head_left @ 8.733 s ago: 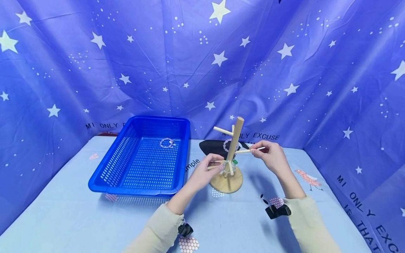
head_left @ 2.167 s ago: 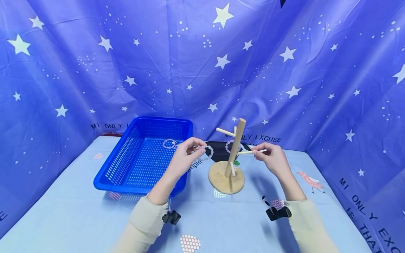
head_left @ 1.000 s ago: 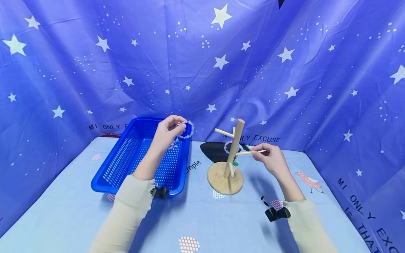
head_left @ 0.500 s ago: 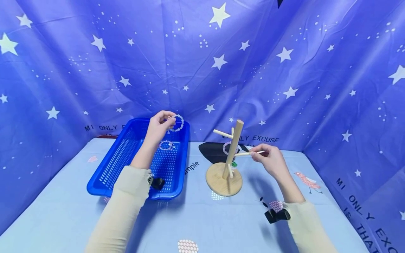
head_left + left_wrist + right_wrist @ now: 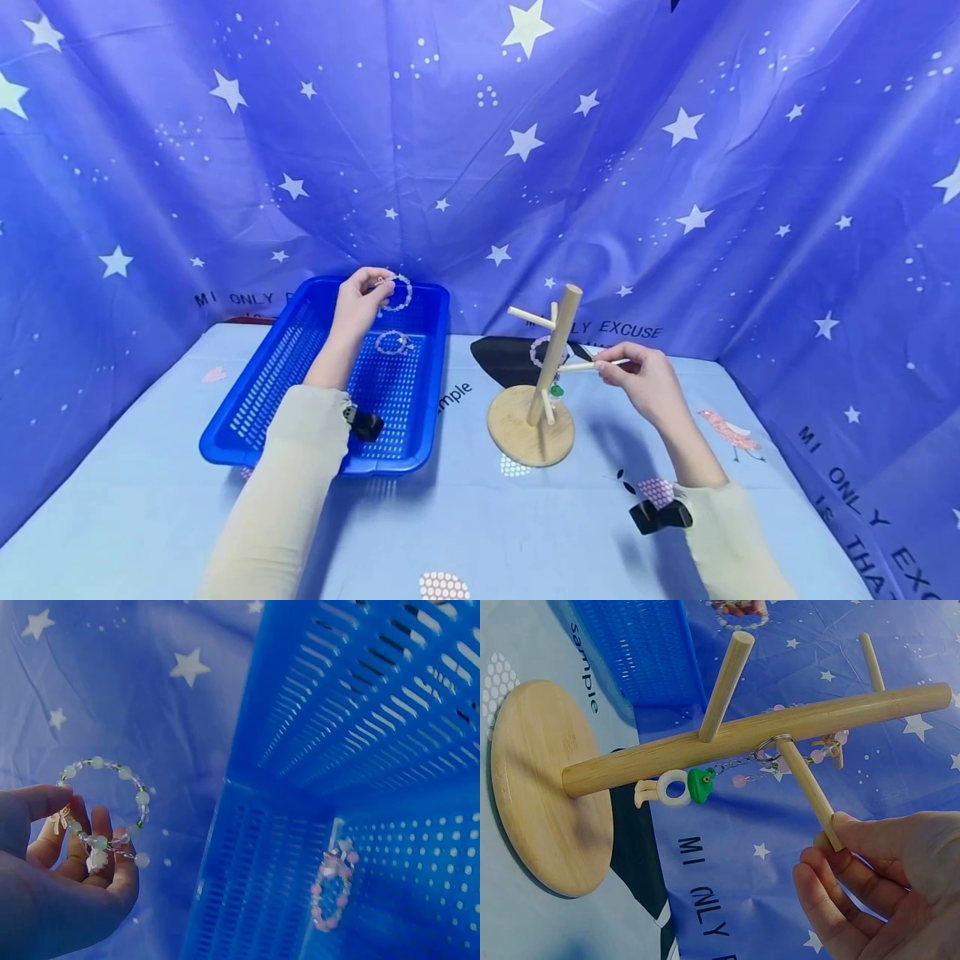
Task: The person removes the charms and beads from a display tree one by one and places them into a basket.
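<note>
My left hand pinches one bracelet up by the basket, where a second bracelet already lies; my right hand pinches a peg. A keyring and third bracelet remain on the stand.

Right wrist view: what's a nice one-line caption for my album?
The right hand pinches the end of a peg on the wooden stand; a green-headed keychain hangs from that peg.

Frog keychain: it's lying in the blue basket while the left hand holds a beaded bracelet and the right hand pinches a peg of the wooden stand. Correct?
One error: the frog keychain isn't in the blue basket. Its ring hangs on the peg that the right hand pinches, as the right wrist view shows. The rest stands.
</note>
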